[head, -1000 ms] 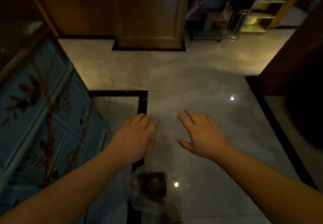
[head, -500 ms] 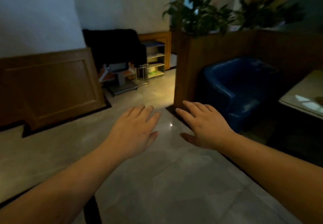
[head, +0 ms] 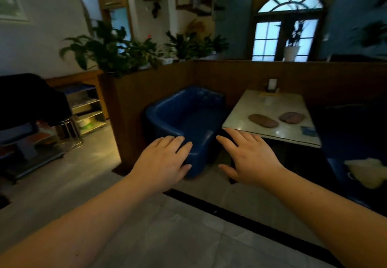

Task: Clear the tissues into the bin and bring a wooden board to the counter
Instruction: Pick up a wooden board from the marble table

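Two oval wooden boards lie on a pale table (head: 247, 119) ahead on the right: the nearer left board (head: 263, 120) and the right board (head: 292, 117). My left hand (head: 163, 161) and my right hand (head: 249, 158) are both stretched out in front of me, palms down, fingers apart, holding nothing. They hover short of the table, the right hand just before its near edge. No tissues or bin are in view.
A blue armchair (head: 188, 119) stands left of the table, against a wooden partition (head: 146, 91) topped with plants (head: 117, 52). A small stand (head: 272, 85) sits at the table's far end. Another dark seat (head: 354, 142) is at the right. A shelf unit (head: 88, 108) stands at the left.
The view has swung up from the floor and a small bin to the seating area. The table with the boards has come into sight. My hands stay open and outstretched.
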